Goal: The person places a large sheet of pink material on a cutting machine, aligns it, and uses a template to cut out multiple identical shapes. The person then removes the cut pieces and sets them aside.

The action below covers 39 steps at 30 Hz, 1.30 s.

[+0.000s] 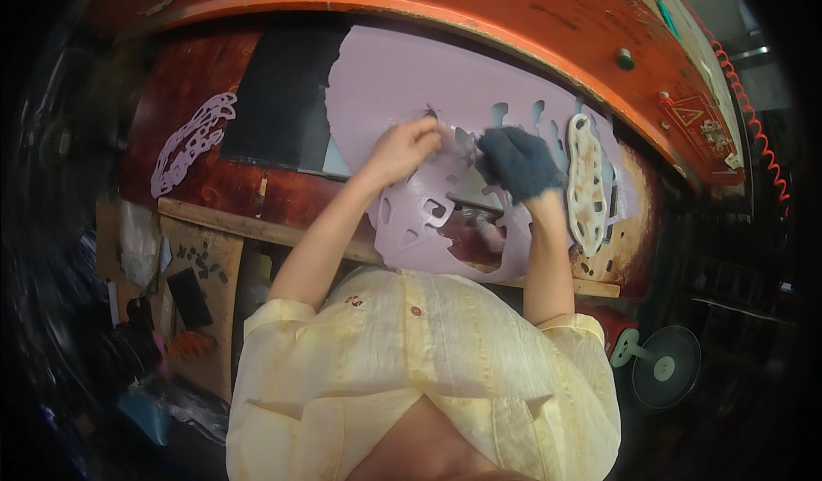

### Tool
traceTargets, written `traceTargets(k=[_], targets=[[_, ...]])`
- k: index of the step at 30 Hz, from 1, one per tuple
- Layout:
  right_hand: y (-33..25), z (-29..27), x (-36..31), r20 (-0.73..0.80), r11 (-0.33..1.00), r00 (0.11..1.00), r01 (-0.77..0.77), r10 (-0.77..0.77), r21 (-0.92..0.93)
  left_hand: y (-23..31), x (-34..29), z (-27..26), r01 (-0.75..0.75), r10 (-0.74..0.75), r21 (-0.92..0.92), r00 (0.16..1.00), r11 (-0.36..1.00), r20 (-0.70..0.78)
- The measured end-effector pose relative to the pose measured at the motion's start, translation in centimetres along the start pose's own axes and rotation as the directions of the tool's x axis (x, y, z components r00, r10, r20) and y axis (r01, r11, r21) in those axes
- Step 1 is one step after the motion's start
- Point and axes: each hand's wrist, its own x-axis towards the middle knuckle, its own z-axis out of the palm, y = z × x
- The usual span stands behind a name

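A large pale purple sheet [385,70] with several cut-out holes lies over the work table, its near part hanging in a torn loop. My left hand [405,151], bare, is over the middle of the sheet with its fingers pinched together; what they hold is blurred. My right hand [520,166] wears a dark glove and is closed beside it, among the cut-outs. Small blurred purple bits [463,144] show between the two hands. Right of the glove lies a long white sole-shaped cutting die [586,185] with openings along it, resting on the sheet.
Cut purple lattice pieces [193,143] are stacked on the reddish table [137,160] at left, next to a black mat [282,91]. An orange machine beam [514,31] spans the far side. A fan [664,367] stands low at right; small dark scraps [201,262] lie on a board at lower left.
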Motion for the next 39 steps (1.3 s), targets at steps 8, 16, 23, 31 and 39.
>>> traceTargets(k=[8,16,23,31,39], targets=[[6.4,6.8,9.1,0.130,0.773,0.853,0.515,-0.506,-0.371,-1.0,-2.2,0.1,-0.444,0.434,0.572,0.886,0.689,0.164],[2.6,5.9,0.7,0.603,-0.114,0.580,0.662,-0.547,-0.740,-3.8,4.7,-0.4,0.151,-0.055,0.259,0.938,0.954,-0.342],[-3.7,2.3,0.6,-0.137,0.778,0.948,0.313,-0.286,0.545,-1.0,3.0,-1.9,0.220,-0.236,-0.242,0.971,0.945,-0.039],[-6.8,1.4,-6.3,-0.015,0.318,0.940,0.130,-0.342,0.939,-1.1,-2.7,4.3,-0.414,0.428,0.183,0.903,0.892,-0.044],[-9.3,-7.5,-13.0,-0.290,0.400,0.736,0.604,-0.611,0.689,-3.4,-0.7,3.2,-0.406,0.505,0.532,0.862,0.743,-0.048]])
